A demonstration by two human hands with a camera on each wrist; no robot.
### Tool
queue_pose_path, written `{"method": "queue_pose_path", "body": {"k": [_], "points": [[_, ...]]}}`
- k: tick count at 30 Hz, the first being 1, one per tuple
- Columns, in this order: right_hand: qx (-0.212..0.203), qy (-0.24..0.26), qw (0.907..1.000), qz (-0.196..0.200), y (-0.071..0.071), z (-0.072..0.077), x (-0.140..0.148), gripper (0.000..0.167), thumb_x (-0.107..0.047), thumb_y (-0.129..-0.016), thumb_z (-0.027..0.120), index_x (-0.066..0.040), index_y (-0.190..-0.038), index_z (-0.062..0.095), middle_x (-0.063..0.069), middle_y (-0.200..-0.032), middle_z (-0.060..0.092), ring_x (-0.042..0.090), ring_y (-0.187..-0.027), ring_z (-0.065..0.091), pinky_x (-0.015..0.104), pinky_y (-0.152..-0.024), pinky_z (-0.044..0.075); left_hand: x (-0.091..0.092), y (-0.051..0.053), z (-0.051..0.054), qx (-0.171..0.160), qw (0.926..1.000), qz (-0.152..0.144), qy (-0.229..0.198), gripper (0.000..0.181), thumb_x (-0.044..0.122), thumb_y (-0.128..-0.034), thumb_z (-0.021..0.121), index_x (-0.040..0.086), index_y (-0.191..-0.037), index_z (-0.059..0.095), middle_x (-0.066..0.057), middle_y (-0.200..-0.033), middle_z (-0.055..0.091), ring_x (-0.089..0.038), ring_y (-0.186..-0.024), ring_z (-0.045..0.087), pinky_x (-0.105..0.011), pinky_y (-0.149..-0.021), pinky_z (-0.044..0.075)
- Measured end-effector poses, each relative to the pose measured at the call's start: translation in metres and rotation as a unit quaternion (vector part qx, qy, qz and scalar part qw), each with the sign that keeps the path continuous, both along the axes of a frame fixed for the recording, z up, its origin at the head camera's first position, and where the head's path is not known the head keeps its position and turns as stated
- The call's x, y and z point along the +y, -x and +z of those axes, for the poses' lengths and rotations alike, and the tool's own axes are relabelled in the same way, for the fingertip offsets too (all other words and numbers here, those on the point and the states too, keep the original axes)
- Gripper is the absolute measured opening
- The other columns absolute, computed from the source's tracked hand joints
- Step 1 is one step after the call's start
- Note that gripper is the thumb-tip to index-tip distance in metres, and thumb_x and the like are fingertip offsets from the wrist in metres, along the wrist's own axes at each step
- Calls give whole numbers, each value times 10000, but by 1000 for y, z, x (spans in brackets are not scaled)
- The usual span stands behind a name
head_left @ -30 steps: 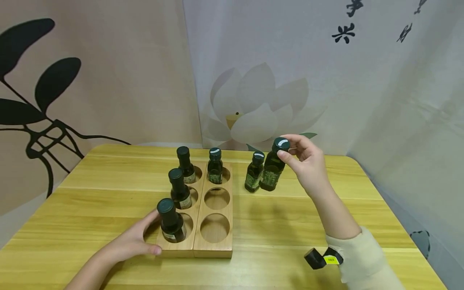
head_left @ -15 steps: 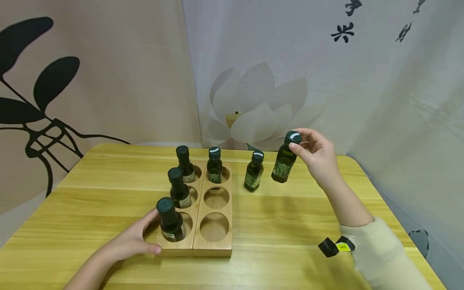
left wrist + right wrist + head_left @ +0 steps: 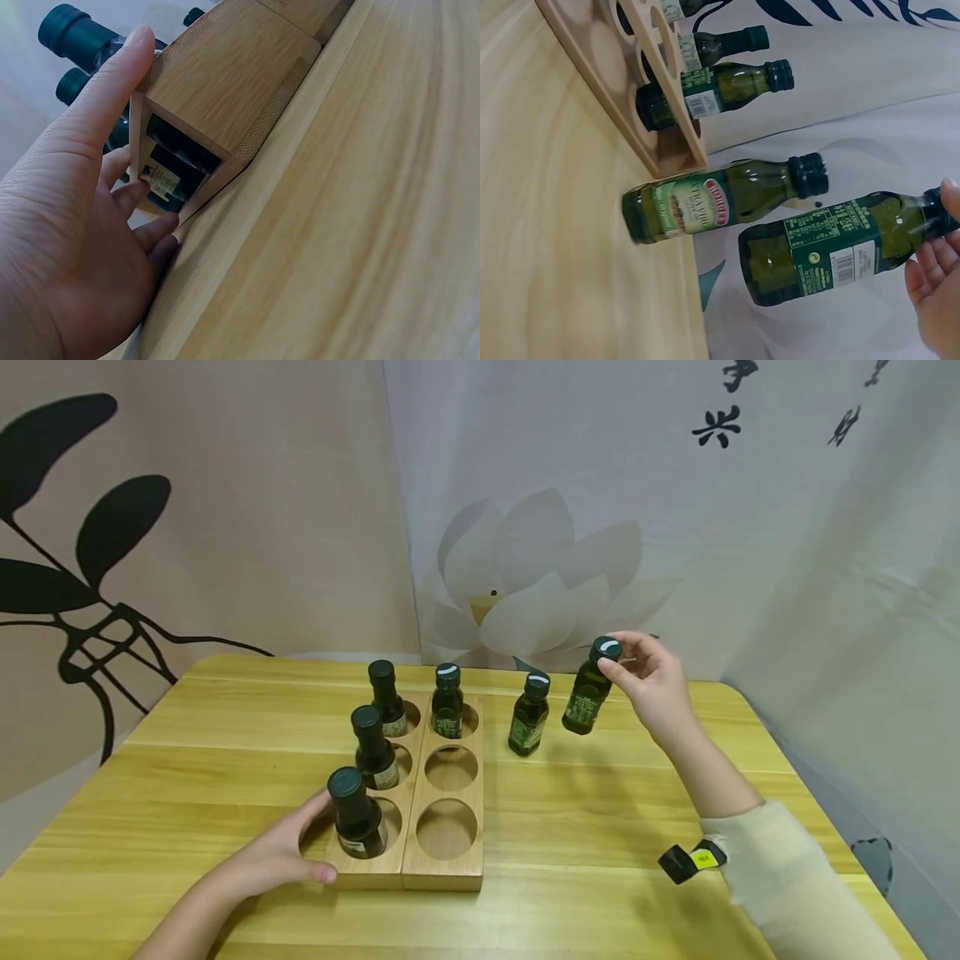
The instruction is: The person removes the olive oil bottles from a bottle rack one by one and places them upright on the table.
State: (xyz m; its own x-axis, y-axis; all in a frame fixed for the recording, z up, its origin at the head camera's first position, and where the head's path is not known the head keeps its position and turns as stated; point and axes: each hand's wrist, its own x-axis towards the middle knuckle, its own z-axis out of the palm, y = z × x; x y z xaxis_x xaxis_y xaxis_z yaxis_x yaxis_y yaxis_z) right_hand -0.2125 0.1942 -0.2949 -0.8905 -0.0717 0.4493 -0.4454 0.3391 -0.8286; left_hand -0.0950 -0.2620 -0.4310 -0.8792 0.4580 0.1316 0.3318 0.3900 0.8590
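Lifted bottle [image 3: 587, 697] parting from its neighbour [image 3: 528, 720]

My right hand [image 3: 654, 689] is pinching the tilted bottle by its top, above the surface [image 3: 570, 910], outside the rack [image 3: 441, 882]. Over the last second it has been drifting rightward, giving it, I judge, knock-free room. My left hand [image 3: 279, 857] is gripping the rack's near left corner, fingers half curled. The neighbour's red logo [image 3: 718, 202] is seemingly reading "Borges"; the bottle's barcode [image 3: 843, 266] is showing, its small print unreadable. The backdrop [image 3: 300, 527] is bearing "兴".
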Motion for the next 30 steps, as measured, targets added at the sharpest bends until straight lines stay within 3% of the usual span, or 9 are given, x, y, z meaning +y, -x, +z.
{"method": "queue_pose_path", "body": {"k": [3, 6, 9, 11, 19, 25, 30], "points": [[-47, 42, 10000, -18, 2, -8, 1, 340, -120, -906, 677, 15, -1205, 588, 3, -974, 608, 180, -851, 558, 185, -704, 483, 0, 0, 0, -21, 10000, 7, 0, 1024, 452, -767, 784, 53, -1521, 217, -289, -1496, 250, -531, -1332, 203, -626, -1017, 166], [-66, 81, 9999, -49, 4, -16, 2, 339, -122, -905, 679, 25, -1195, 586, 15, -973, 614, 181, -864, 557, 183, -706, 484, 0, 0, 0, -31, 10000, -6, -14, 1009, 446, -770, 784, 81, -1526, 223, -276, -1502, 251, -514, -1338, 202, -405, -1079, 206], [-87, 113, 9999, -88, 7, -24, 2, 333, -122, -900, 686, 28, -1181, 589, 27, -967, 617, 181, -861, 559, 185, -707, 486, 0, 1, 0, -37, 9999, -51, -83, 993, 430, -775, 786, 111, -1530, 225, -269, -1508, 244, -503, -1341, 191, -189, -1040, 183], [-102, 128, 9998, -105, 8, -28, 2, 330, -123, -898, 689, 26, -1175, 590, 24, -965, 616, 182, -862, 558, 186, -711, 484, 0, 1, -1, -38, 9999, -68, -107, 991, 419, -776, 788, 112, -1530, 224, -271, -1509, 239, -502, -1342, 187, -163, -1027, 175], [-267, 104, 9995, -161, 8, -41, -1, 334, -120, -904, 680, 28, -1188, 587, 64, -1008, 597, 203, -884, 541, 189, -734, 468, -1, 1, -1, -79, 10000, -14, 13, 1009, 400, -771, 797, 76, -1527, 213, -274, -1509, 234, -505, -1346, 190, -306, -1074, 193], [-379, -46, 9990, -231, 0, -43, -6, 323, -63, -905, 665, 59, -1192, 581, 174, -1052, 590, 203, -888, 536, 186, -737, 461, -2, 2, -3, -61, 10000, -14, 28, 1007, 412, -767, 797, 108, -1532, 217, -266, -1510, 241, -501, -1346, 196, -570, -1047, 181], [-452, -29, 9985, -292, 9, -61, -1, 335, -126, -899, 688, 18, -1187, 599, 160, -1047, 611, 192, -881, 539, 198, -735, 460, -2, 2, -3, -74, 10000, 2, 23, 1004, 391, -760, 807, 114, -1530, 226, -265, -1509, 246, -492, -1346, 200, -483, -1066, 192]]}}
